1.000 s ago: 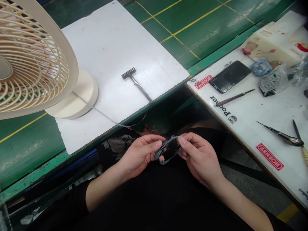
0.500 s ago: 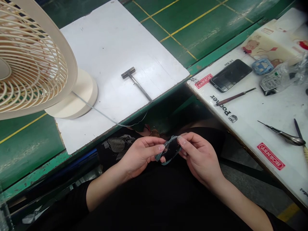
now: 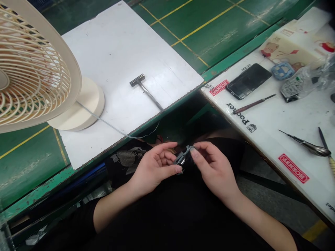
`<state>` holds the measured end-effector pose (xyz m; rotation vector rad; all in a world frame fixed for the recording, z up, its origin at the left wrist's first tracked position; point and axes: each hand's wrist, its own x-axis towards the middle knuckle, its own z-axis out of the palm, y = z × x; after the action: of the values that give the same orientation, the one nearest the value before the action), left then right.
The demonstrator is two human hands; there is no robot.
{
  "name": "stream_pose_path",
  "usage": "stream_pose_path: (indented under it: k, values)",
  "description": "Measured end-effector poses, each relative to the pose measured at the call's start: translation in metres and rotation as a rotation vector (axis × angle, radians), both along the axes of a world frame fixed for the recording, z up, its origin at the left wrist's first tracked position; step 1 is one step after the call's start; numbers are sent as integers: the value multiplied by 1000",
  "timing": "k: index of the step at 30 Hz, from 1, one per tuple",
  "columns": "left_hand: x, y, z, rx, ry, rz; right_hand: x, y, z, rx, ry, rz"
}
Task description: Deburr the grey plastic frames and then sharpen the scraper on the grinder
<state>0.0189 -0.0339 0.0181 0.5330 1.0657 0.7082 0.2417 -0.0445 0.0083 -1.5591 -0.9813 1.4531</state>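
While both forearms reach inward across the person's dark clothing (image 3: pixel 170 216), the two hands meet around one small grey part (image 3: pixel 184 155) above the lap, in the gap before the surfaces. Right hand (image 3: pixel 216 168): thumb and bent forefinger pinch the part's upper end. Left hand (image 3: pixel 153 168): index finger extended and well apart from the thumb, whose tip lies at the part's lower end, with the other fingers curled behind it — whether this hand grips or merely steadies cannot be told. The part lies aslant between the hands; its finer details are too small to read.

Beyond, a white board (image 3: pixel 110 69) rests on a green surface (image 3: pixel 209 28) ruled with yellow lines. On the board lies a T-shaped metal tool (image 3: pixel 150 94), its shaft ending at the near edge. At left stands a cream fan (image 3: pixel 39 73) — its round base (image 3: pixel 90 106) partly on the board, a thin grey cable (image 3: pixel 115 129) trailing over the edge.

At right, a white printed surface (image 3: pixel 267 143) bears a dark phone (image 3: pixel 248 81), a slim brown-handled tool (image 3: pixel 253 104) just beside it, a pointed metal tool (image 3: pixel 311 148), a blue patterned object (image 3: pixel 282 70) and a bear-printed box (image 3: pixel 293 42).
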Motion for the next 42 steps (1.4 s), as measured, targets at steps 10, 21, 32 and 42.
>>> stream_pose_path:
  k: [10,21,32,42]
  values:
    - [4,-14,4,112,194,-147,-3,2,1,61,-383,311]
    - [5,-25,-6,-29,218,-159,-8,-6,-16,-23,-312,355]
    - [1,-15,1,-23,141,-99,-3,0,-7,8,-238,301]
    - [-9,-1,-9,-129,-127,-57,7,17,13,113,-256,271]
